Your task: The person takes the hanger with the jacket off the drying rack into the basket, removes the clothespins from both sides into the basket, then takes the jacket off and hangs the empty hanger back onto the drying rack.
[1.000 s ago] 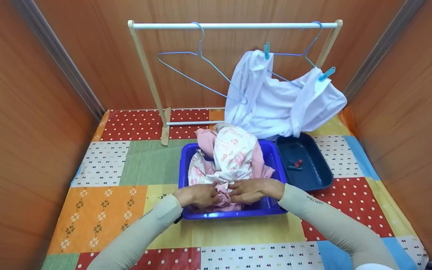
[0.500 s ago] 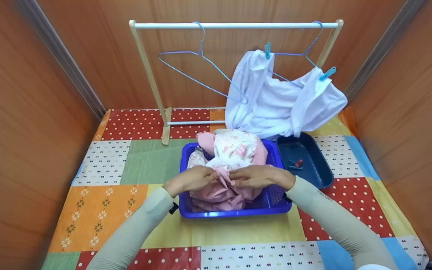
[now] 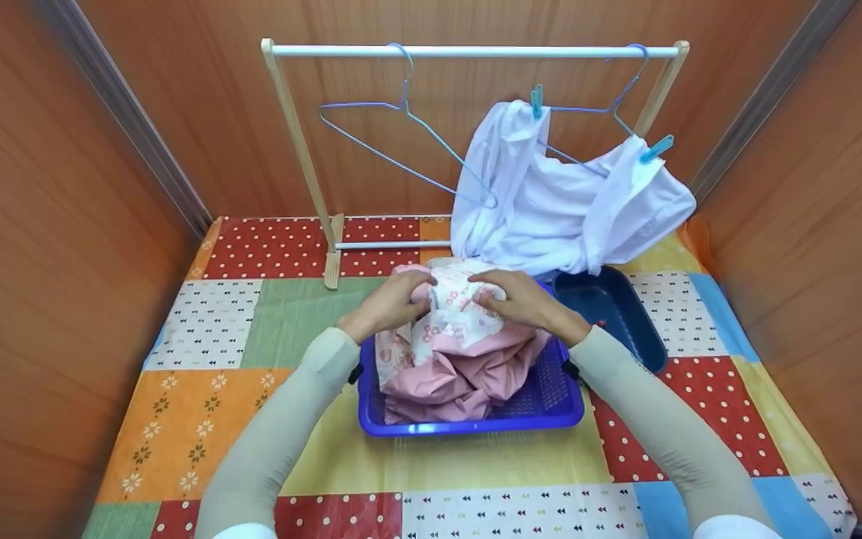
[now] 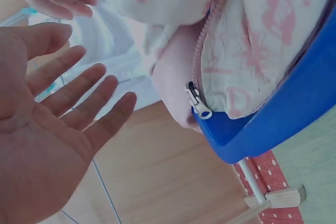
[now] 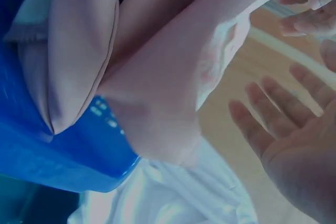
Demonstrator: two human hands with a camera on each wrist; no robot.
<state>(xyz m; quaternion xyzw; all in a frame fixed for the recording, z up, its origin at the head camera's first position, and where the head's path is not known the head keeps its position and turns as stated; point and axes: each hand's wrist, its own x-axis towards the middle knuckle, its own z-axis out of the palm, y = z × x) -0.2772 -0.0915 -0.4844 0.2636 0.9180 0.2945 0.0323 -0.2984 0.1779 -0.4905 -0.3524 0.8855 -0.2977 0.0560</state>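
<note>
Pink-and-white garment [image 3: 468, 378]: heaped in blue basket [image 3: 476, 429], covering far rim, gap along right wall. Released: left grip [image 3: 390, 302] and right grip [image 3: 527, 298], fingers loosely spread over cloth, room between; probably not touching, hard to judge.

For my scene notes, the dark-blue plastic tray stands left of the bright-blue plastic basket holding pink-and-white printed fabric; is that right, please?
Not quite: the head view shows the tray right of the basket holding that fabric.

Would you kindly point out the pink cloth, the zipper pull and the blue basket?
Pink cloth [image 3: 491, 363], head view: its creased near part.
Zipper pull [image 4: 197, 103], left wrist view: its metal body.
Blue basket [image 3: 468, 428], head view: front rim.
</note>
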